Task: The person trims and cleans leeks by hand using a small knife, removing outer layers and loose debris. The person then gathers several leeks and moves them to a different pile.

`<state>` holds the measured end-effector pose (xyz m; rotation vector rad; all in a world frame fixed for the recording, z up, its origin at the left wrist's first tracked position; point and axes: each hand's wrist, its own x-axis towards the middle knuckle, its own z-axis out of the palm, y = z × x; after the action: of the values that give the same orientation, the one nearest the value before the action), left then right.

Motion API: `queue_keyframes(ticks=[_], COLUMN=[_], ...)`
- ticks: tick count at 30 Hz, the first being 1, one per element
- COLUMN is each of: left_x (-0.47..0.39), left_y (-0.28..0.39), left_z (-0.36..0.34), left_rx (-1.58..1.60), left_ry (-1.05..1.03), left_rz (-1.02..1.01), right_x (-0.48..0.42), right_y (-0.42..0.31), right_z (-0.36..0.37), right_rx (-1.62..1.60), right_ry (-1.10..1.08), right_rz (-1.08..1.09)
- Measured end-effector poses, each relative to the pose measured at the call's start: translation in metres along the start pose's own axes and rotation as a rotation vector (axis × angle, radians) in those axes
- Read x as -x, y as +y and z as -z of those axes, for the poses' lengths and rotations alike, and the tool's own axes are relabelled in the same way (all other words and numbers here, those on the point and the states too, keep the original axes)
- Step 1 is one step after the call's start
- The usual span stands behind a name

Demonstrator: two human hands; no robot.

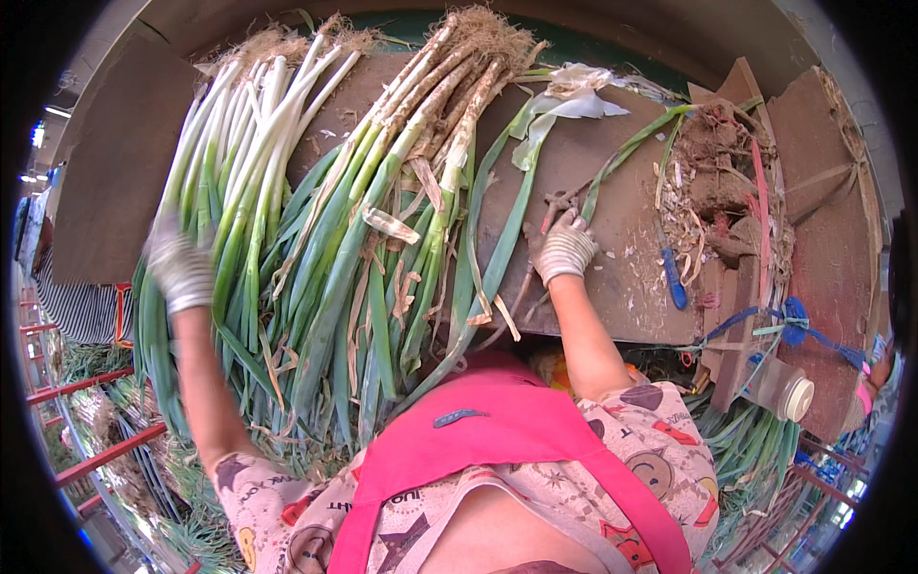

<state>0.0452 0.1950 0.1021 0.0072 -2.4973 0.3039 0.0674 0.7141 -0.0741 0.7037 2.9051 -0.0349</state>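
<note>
My left hand (pixel 178 264), in a striped knit glove, lies blurred over the green leaves of the peeled, white-stemmed leeks or large green onions (pixel 269 143) on the left. Whether its fingers grip them cannot be told. To the right of these lie unpeeled stalks (pixel 401 136) with soil-brown stems, dry husks and matted roots. My right hand (pixel 566 247), also gloved, rests at the brown work board (pixel 631 251) with its fingertips around a thin, withered brownish stalk (pixel 556 204). A loose green leaf (pixel 617 161) runs up from beside those fingers.
A blue-handled knife (pixel 673 278) lies at the right among root and husk scraps (pixel 717 179). Cardboard panels (pixel 118 165) flank the board. A clear plastic jar (pixel 778 387) is tied at lower right. Red metal rails (pixel 107 455) and a person's striped garment (pixel 82 301) are at left.
</note>
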Motion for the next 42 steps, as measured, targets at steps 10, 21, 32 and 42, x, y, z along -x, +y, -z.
queue_keyframes(ticks=[10,21,32,42], left_x=[0.010,0.097,0.167,0.138], left_y=[0.342,0.366,0.346,0.353], left_z=[-0.064,-0.041,-0.002,0.006], left_rx=[0.402,0.701,0.783,0.602], left_ry=[-0.756,-0.545,-0.630,-0.845], left_rz=[-0.090,-0.068,0.060,0.013], right_x=[0.025,0.034,0.106,0.024], right_y=[0.045,0.072,0.090,0.035], right_z=[-0.037,-0.013,0.006,-0.008], right_rx=[-0.592,-0.933,-0.614,-0.514], right_ry=[0.062,-0.223,-0.400,-0.088], right_rz=[0.538,0.526,0.971,0.929])
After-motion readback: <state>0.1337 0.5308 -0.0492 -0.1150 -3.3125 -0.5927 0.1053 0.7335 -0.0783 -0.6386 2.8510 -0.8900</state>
